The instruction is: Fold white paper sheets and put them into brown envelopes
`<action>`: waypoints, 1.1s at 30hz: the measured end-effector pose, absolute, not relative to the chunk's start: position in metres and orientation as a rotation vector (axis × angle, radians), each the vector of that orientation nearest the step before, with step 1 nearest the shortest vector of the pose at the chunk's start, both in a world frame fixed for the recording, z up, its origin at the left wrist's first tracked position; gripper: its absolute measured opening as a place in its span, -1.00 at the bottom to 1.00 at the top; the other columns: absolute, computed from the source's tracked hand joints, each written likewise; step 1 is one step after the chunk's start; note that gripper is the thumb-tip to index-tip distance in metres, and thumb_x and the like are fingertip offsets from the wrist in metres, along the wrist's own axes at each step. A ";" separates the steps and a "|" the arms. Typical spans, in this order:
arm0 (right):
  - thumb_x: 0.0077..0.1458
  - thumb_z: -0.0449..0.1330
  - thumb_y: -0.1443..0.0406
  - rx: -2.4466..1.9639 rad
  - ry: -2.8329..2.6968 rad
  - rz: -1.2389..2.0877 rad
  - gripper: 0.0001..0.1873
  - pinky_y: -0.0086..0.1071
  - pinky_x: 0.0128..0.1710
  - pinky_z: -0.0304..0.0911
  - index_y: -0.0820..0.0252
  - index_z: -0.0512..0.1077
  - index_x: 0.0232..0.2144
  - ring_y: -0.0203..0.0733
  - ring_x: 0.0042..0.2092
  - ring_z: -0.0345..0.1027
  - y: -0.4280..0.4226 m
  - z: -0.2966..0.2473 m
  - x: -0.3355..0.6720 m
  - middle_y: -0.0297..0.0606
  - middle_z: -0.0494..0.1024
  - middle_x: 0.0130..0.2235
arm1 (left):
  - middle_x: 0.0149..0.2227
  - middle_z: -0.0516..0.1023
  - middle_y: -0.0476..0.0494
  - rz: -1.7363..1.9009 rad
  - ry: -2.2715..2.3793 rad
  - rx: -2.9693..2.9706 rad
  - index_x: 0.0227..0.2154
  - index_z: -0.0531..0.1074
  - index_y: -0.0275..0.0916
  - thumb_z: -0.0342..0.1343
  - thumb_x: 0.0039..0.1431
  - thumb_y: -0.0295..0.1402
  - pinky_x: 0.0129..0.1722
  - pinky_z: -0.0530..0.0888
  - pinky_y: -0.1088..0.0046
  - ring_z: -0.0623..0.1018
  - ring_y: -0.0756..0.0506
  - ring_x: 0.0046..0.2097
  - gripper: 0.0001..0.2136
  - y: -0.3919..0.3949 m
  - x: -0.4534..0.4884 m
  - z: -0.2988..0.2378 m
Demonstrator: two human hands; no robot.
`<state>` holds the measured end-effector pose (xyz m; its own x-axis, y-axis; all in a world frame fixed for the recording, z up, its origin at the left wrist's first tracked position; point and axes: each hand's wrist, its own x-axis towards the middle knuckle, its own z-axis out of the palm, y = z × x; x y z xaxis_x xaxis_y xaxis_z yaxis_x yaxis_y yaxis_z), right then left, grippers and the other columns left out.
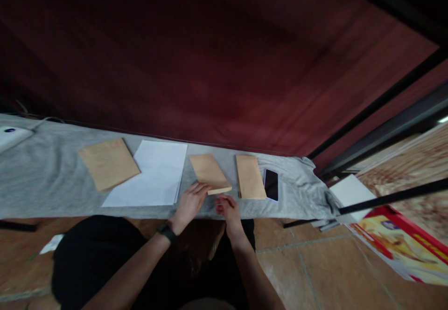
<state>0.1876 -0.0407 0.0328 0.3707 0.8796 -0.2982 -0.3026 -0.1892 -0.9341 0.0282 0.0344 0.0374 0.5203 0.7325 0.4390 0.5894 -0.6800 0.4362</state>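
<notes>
On a grey cloth [45, 179] lie a large brown envelope [108, 162], a stack of white paper [154, 175], a small brown envelope [209, 172] and another small brown envelope [249, 176]. My left hand [189, 203], with a dark wristband, rests flat with fingers apart beside the near left corner of the middle envelope. My right hand [227, 207] is curled, its fingertips pinched just below that envelope's near edge; what they hold, if anything, is too small to make out.
A black phone [271, 184] lies right of the envelopes. A white device [10, 136] with a cable sits at the far left. A white sheet [352, 193], black bars and a colourful poster [402, 244] are at the right on the tiled floor.
</notes>
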 end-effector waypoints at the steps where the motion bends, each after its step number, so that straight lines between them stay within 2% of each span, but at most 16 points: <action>1: 0.07 0.24 0.07 -1.423 -0.678 1.001 -0.69 -0.29 -0.28 0.40 0.15 0.50 -0.24 -0.17 -0.32 0.47 -0.039 0.038 0.194 -0.26 0.59 -0.31 | -0.06 0.62 -0.21 0.958 1.122 2.525 -0.04 0.52 -0.20 0.00 0.29 -0.50 0.04 0.51 0.16 0.56 -0.18 -0.01 -0.72 0.037 0.027 0.048; 4: 0.24 0.10 0.11 -1.504 -0.994 0.482 -0.67 -0.16 0.09 0.30 0.11 0.49 -0.06 -0.10 0.03 0.41 -0.033 0.061 0.214 -0.17 0.54 -0.02 | -0.09 0.61 -0.18 1.078 1.026 2.541 0.00 0.50 -0.19 -0.02 0.33 -0.46 -0.05 0.53 0.25 0.55 -0.15 -0.06 -0.73 0.044 0.022 0.078; 6: 0.29 0.08 0.15 -1.494 -1.215 0.309 -0.62 -0.08 0.25 0.15 0.09 0.45 0.08 -0.06 0.22 0.26 -0.026 0.079 0.226 -0.12 0.44 0.16 | -0.06 0.60 -0.16 1.078 0.930 2.607 0.06 0.47 -0.16 -0.03 0.35 -0.46 -0.01 0.51 0.25 0.53 -0.14 -0.03 -0.69 0.047 0.019 0.093; 7: 0.30 0.08 0.17 -1.482 -1.353 0.299 -0.62 -0.07 0.29 0.11 0.06 0.44 0.12 -0.06 0.25 0.23 -0.023 0.087 0.230 -0.13 0.42 0.20 | -0.03 0.59 -0.16 1.070 0.888 2.639 0.08 0.46 -0.15 -0.04 0.36 -0.45 0.02 0.50 0.24 0.52 -0.14 -0.01 -0.68 0.048 0.018 0.099; 11: 0.32 0.10 0.27 -1.432 -1.797 0.408 -0.63 -0.04 0.33 0.07 -0.04 0.46 0.13 -0.06 0.19 0.34 -0.007 0.107 0.236 -0.23 0.52 0.14 | -0.02 0.58 -0.16 1.106 0.823 2.654 0.09 0.46 -0.14 -0.08 0.38 -0.43 0.03 0.51 0.23 0.52 -0.13 -0.01 -0.67 0.047 0.016 0.113; 15: 0.31 0.11 0.29 -1.480 -1.836 0.443 -0.64 -0.11 0.23 0.23 -0.04 0.50 0.10 -0.04 0.13 0.40 0.001 0.109 0.235 -0.24 0.56 0.09 | -0.02 0.57 -0.15 1.107 0.745 2.665 0.11 0.45 -0.11 -0.07 0.38 -0.42 0.05 0.51 0.25 0.52 -0.12 0.00 -0.66 0.045 0.014 0.119; 20: 0.30 0.09 0.35 -1.554 -1.858 0.417 -0.65 -0.13 0.17 0.26 -0.05 0.54 0.03 -0.01 0.05 0.45 0.001 0.110 0.235 -0.22 0.60 0.03 | 0.07 0.54 -0.15 1.068 0.797 2.653 0.18 0.38 -0.13 -0.09 0.36 -0.46 0.12 0.45 0.24 0.50 -0.12 0.07 -0.61 0.039 0.017 0.119; 24: 0.30 0.05 0.41 -1.587 -1.951 0.329 -0.57 -0.12 0.18 0.24 -0.02 0.48 0.12 0.00 0.08 0.44 -0.002 0.106 0.229 -0.19 0.57 0.09 | 0.07 0.56 -0.16 0.980 1.018 2.736 0.19 0.38 -0.11 0.00 0.33 -0.42 0.12 0.42 0.17 0.51 -0.19 0.08 -0.61 0.033 0.021 0.110; 28: 0.27 0.05 0.47 -1.537 -1.945 0.321 -0.50 -0.11 0.25 0.21 -0.01 0.45 0.16 -0.03 0.16 0.40 -0.011 0.089 0.225 -0.21 0.54 0.13 | 0.11 0.56 -0.10 0.909 0.972 2.851 0.18 0.40 -0.06 -0.04 0.32 -0.55 0.14 0.39 0.21 0.52 -0.17 0.11 -0.56 0.026 0.018 0.095; 33: 0.24 0.07 0.49 -1.468 -1.895 0.351 -0.47 -0.11 0.33 0.14 -0.06 0.45 0.15 -0.09 0.22 0.35 -0.032 0.062 0.231 -0.29 0.51 0.16 | 0.22 0.48 -0.03 0.804 0.866 2.905 0.29 0.25 0.04 -0.08 0.33 -0.59 0.23 0.32 0.26 0.48 -0.11 0.19 -0.45 0.005 0.016 0.071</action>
<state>0.2308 -0.0320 0.0616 -0.1093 0.9262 0.3610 0.7353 0.3197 -0.5976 0.0164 0.0050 0.0711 0.7162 0.5130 0.4731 0.5100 -0.8475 0.1470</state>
